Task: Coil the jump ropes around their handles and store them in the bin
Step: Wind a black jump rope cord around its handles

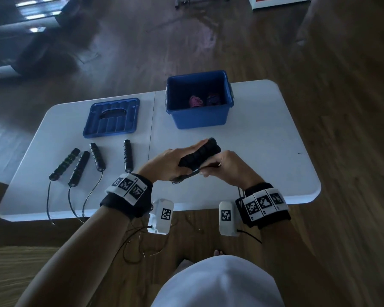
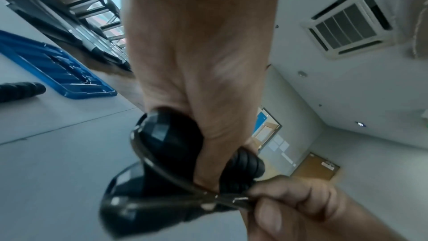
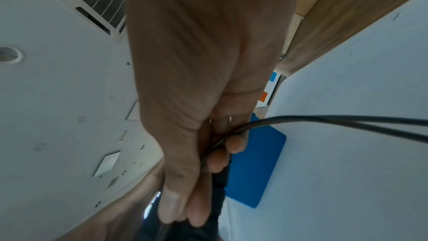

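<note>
My left hand (image 1: 175, 161) grips a pair of black jump rope handles (image 1: 203, 154) held side by side above the white table (image 1: 264, 140). Their butt ends (image 2: 162, 135) fill the left wrist view. My right hand (image 1: 222, 166) pinches the thin black rope (image 1: 186, 176) just below the handles; the same rope (image 3: 324, 118) runs doubled past my fingers (image 3: 234, 146). Four more black handles (image 1: 97, 159) lie in a row on the table's left half, ropes trailing over the front edge. The blue bin (image 1: 200, 100) stands behind, with two coiled ropes (image 1: 204, 100) inside.
The bin's blue lid (image 1: 112, 118) lies flat on the table, left of the bin. Loose rope (image 1: 140, 242) hangs onto the wooden floor by my legs. A white box (image 1: 275, 3) sits on the floor far back right.
</note>
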